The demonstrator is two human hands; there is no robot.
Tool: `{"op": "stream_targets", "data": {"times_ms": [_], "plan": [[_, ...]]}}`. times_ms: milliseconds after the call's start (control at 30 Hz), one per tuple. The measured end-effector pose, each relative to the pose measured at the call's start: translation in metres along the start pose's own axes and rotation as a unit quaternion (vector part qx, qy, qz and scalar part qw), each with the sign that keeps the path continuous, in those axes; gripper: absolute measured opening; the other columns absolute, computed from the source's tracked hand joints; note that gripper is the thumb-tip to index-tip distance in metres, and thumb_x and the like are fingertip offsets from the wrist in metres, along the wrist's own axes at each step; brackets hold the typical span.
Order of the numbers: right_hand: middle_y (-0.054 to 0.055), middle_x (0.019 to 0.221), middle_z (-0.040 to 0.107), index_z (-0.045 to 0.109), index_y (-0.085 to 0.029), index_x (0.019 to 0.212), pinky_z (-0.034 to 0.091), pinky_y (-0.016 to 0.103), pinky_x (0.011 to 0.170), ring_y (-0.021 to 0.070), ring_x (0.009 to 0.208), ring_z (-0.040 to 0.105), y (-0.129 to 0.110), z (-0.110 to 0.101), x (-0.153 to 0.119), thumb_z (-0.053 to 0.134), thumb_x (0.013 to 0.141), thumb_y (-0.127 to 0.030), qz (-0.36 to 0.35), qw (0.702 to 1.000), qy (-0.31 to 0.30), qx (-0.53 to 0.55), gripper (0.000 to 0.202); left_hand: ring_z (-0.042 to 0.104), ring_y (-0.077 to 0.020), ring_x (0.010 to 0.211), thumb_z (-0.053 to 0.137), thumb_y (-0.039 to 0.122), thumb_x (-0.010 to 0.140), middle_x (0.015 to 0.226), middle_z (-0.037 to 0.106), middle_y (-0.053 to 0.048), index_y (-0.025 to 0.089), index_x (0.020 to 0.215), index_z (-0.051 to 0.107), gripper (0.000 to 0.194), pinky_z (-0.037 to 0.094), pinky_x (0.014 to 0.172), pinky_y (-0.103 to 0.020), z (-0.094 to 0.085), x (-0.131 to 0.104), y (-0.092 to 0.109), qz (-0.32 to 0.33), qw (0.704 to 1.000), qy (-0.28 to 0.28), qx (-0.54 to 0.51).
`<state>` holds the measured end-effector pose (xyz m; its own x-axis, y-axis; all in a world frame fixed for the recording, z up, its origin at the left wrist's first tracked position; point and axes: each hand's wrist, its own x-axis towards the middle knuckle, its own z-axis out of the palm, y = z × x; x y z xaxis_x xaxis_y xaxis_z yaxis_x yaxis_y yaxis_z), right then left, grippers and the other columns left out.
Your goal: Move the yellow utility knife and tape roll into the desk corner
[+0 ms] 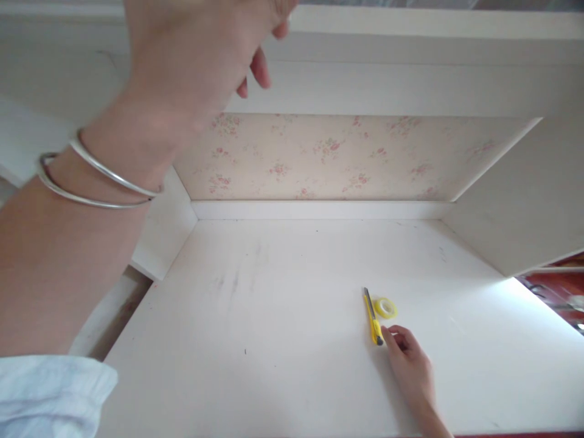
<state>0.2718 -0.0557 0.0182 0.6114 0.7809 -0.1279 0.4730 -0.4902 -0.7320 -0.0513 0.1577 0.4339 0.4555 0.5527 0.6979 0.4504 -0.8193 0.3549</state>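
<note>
Close to the camera, my left hand (201, 61) is raised at the upper left, with two silver bangles (104, 176) round the wrist. Its fingers are loosely bent and apart; the top edge cuts off part of them, and no held thing shows. My right hand (410, 365) rests low over the white desktop (292, 316), fingers bent and thumb slightly apart, with nothing visible between them. Just left of its fingertips lies a yellow box cutter (373, 316), its lower end beside or touching the thumb. A small roll of yellow tape (385, 308) lies flat right beside the cutter.
White side panels (520, 194) and a flowered back wall (319, 158) enclose the desk's far side. A white shelf edge (387, 24) runs overhead. Beyond the right edge are blurred red things (556, 295). Dark smudges (235, 280) mark the desktop.
</note>
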Motion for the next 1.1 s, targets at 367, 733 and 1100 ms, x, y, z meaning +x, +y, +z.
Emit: {"op": "stream_targets", "data": {"times_ms": [367,733,1100], "plan": [[-0.003,0.067,0.062,0.06,-0.026,0.09,0.038,0.024,0.057,0.0164,0.061,0.055,-0.007,-0.003,-0.001,0.048,0.075,-0.065,-0.002,1.0,-0.001,-0.031,0.043,0.05,-0.0007,0.041,0.049,0.058,0.081,0.052,0.056,0.001,0.003,0.064,0.063,0.059,0.035,0.043,-0.011,0.041,-0.031,0.003,-0.04,0.999,0.014,-0.002],[-0.001,0.066,0.063,0.062,-0.024,0.089,0.039,0.025,0.056,0.0175,0.061,0.056,-0.003,-0.003,0.001,0.05,0.073,-0.066,-0.007,1.0,0.021,-0.018,0.046,0.036,-0.0028,0.041,0.055,0.05,0.08,0.042,0.035,0.007,0.013,0.047,0.046,0.051,0.021,0.043,-0.017,0.085,-0.103,0.006,-0.156,0.967,-0.175,-0.095],[0.0,0.067,0.064,0.064,-0.022,0.088,0.037,0.024,0.054,0.0165,0.056,0.055,-0.009,-0.003,-0.002,0.048,0.075,-0.065,-0.027,0.999,0.03,-0.037,0.047,0.025,-0.008,0.052,0.046,0.052,0.084,0.054,0.023,0.006,0.019,0.057,0.026,0.047,0.02,0.049,-0.022,0.17,-0.326,-0.013,-0.464,0.851,-0.179,-0.17]]}}
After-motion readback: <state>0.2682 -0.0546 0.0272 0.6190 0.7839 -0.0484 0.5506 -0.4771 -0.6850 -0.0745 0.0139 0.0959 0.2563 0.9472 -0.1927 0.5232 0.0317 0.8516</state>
